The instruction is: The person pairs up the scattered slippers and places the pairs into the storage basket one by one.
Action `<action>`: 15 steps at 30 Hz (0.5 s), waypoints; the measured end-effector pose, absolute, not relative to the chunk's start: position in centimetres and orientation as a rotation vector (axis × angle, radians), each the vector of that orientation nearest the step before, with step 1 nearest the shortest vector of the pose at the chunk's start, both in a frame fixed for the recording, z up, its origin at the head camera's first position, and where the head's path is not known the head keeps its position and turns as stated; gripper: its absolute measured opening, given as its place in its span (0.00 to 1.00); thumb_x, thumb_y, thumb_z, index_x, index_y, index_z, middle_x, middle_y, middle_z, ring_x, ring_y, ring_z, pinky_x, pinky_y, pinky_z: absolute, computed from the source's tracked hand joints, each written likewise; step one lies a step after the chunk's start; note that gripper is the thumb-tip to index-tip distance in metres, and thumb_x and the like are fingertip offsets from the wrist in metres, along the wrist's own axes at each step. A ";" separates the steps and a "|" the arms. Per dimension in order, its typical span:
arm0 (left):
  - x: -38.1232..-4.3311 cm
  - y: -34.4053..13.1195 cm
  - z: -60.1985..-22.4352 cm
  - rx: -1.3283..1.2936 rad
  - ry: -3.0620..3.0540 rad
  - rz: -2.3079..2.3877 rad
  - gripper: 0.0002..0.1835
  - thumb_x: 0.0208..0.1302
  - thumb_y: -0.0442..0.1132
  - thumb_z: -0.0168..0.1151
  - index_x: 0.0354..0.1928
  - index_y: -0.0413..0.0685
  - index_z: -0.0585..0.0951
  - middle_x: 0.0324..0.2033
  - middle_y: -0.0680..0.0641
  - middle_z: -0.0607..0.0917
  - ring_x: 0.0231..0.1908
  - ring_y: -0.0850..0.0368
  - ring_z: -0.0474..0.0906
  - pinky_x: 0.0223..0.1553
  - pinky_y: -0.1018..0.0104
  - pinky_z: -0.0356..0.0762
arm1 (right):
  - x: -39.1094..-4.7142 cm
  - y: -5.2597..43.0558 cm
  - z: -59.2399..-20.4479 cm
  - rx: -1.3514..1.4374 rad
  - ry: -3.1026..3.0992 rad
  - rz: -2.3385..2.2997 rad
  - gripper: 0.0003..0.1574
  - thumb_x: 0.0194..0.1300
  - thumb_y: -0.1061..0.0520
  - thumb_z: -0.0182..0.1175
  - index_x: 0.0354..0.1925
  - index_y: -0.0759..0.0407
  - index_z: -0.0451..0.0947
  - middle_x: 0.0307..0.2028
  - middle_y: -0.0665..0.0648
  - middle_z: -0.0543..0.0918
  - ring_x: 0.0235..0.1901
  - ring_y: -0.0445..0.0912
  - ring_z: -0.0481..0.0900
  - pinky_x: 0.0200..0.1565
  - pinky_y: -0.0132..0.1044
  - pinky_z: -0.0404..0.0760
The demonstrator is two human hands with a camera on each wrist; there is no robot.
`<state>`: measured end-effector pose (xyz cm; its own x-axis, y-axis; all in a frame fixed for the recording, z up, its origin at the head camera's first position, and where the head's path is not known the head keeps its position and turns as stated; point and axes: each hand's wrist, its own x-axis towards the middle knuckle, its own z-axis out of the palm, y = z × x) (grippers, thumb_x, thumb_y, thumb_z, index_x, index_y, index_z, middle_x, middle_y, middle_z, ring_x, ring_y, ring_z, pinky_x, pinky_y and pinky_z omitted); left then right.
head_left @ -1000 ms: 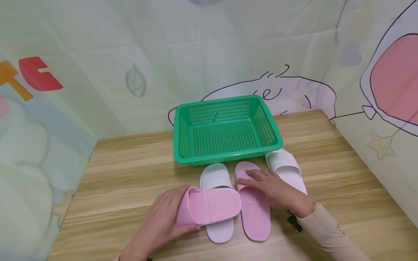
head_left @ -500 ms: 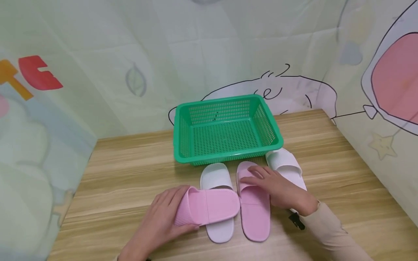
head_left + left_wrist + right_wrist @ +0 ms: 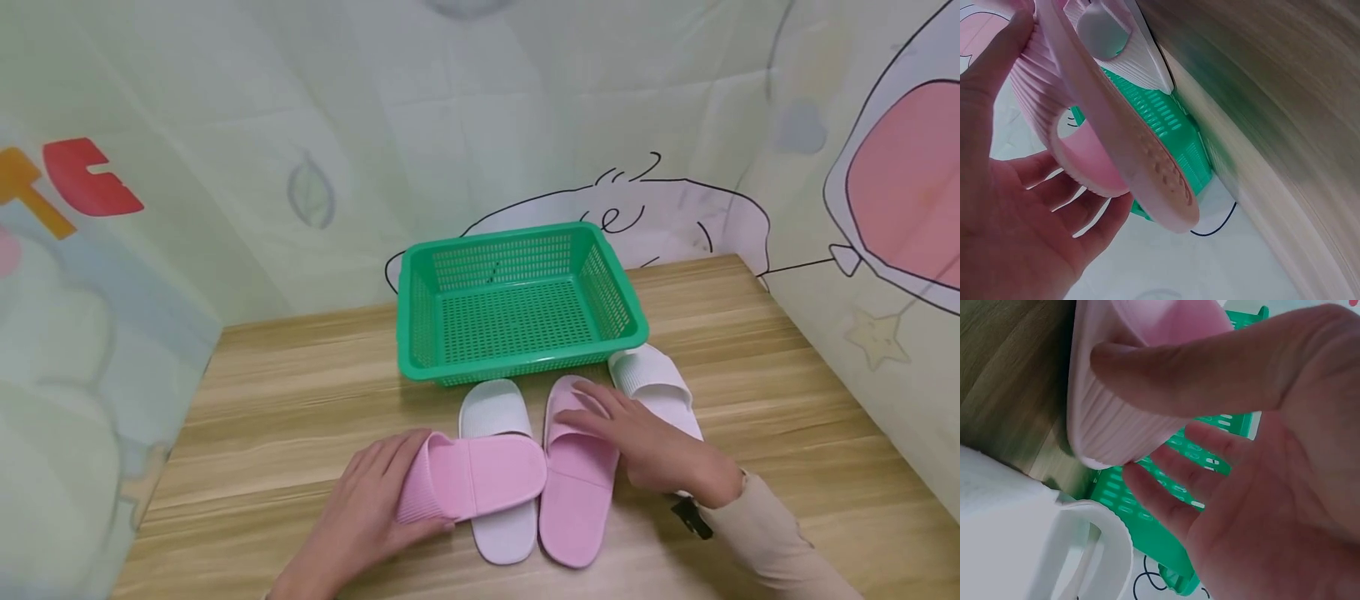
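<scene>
My left hand grips a pink slipper around its ribbed strap, thumb on the near side and fingers over the far side. That slipper lies crosswise over a white slipper, its heel end pointing right; in the left wrist view its sole stands clear of the wood. My right hand holds the other pink slipper by the strap, with the thumb pressed on the ribbing and fingertips at the toe. The heels of both pink slippers meet or overlap in the head view. A second white slipper is partly hidden behind my right hand.
A green perforated basket stands just behind the slippers, with nothing in it. The wooden tabletop ends at printed cloth walls at the back and sides. A small black piece sits under the right wrist.
The pink slipper under my right hand has turned, its heel swinging left and its toe slightly right. The right hand shifts a little right. The left-held slipper slides slightly left.
</scene>
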<state>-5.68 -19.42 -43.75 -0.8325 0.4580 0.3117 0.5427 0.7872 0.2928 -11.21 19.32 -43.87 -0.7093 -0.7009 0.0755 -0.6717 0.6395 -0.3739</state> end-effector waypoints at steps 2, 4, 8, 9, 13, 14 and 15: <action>-5.7 -19.4 -43.7 -0.777 -2.760 -0.558 0.57 0.43 0.67 0.84 0.73 0.46 0.74 0.64 0.47 0.82 0.63 0.46 0.78 0.63 0.45 0.77 | -11.1 19.3 -43.8 -1.156 2.768 -0.589 0.67 0.39 0.87 0.51 0.75 0.48 0.71 0.79 0.69 0.61 0.78 0.66 0.59 0.70 0.70 0.67; -5.6 -19.4 -43.6 -0.766 -2.772 -0.566 0.56 0.44 0.66 0.84 0.73 0.46 0.74 0.64 0.47 0.82 0.63 0.46 0.78 0.63 0.44 0.77 | -10.9 19.3 -43.6 -1.153 2.765 -0.591 0.66 0.40 0.87 0.52 0.76 0.48 0.70 0.79 0.68 0.61 0.78 0.66 0.59 0.68 0.72 0.68; -5.5 -19.3 -43.6 -0.758 -2.786 -0.575 0.55 0.46 0.66 0.83 0.73 0.47 0.74 0.64 0.47 0.81 0.64 0.46 0.78 0.64 0.43 0.76 | -10.6 19.4 -43.3 -1.141 2.759 -0.593 0.64 0.45 0.85 0.54 0.77 0.49 0.67 0.79 0.67 0.60 0.78 0.66 0.58 0.66 0.75 0.68; -5.5 -19.3 -43.6 -0.759 -2.786 -0.575 0.55 0.46 0.66 0.83 0.73 0.46 0.74 0.64 0.47 0.81 0.64 0.46 0.78 0.64 0.43 0.76 | -10.5 19.4 -43.3 -1.148 2.760 -0.595 0.62 0.47 0.84 0.56 0.78 0.50 0.66 0.79 0.67 0.60 0.78 0.66 0.58 0.65 0.75 0.68; -5.5 -19.3 -43.6 -0.763 -2.774 -0.566 0.55 0.46 0.66 0.83 0.73 0.46 0.74 0.65 0.47 0.81 0.64 0.46 0.78 0.64 0.44 0.76 | -10.4 19.3 -43.2 -1.212 2.770 -0.615 0.55 0.56 0.73 0.66 0.79 0.54 0.63 0.78 0.67 0.62 0.78 0.65 0.60 0.65 0.73 0.70; -5.5 -19.3 -43.5 -0.764 -2.772 -0.562 0.56 0.46 0.66 0.83 0.73 0.45 0.74 0.65 0.47 0.81 0.64 0.46 0.78 0.65 0.44 0.76 | -10.5 19.3 -43.2 -1.228 2.777 -0.615 0.53 0.58 0.70 0.69 0.79 0.55 0.62 0.78 0.66 0.63 0.77 0.65 0.61 0.65 0.72 0.71; -5.5 -19.3 -43.5 -0.764 -2.769 -0.560 0.56 0.46 0.66 0.83 0.73 0.45 0.74 0.65 0.46 0.81 0.64 0.45 0.78 0.65 0.44 0.76 | -10.5 19.3 -43.2 -1.242 2.782 -0.617 0.53 0.58 0.67 0.70 0.78 0.56 0.62 0.77 0.66 0.64 0.77 0.65 0.62 0.64 0.71 0.72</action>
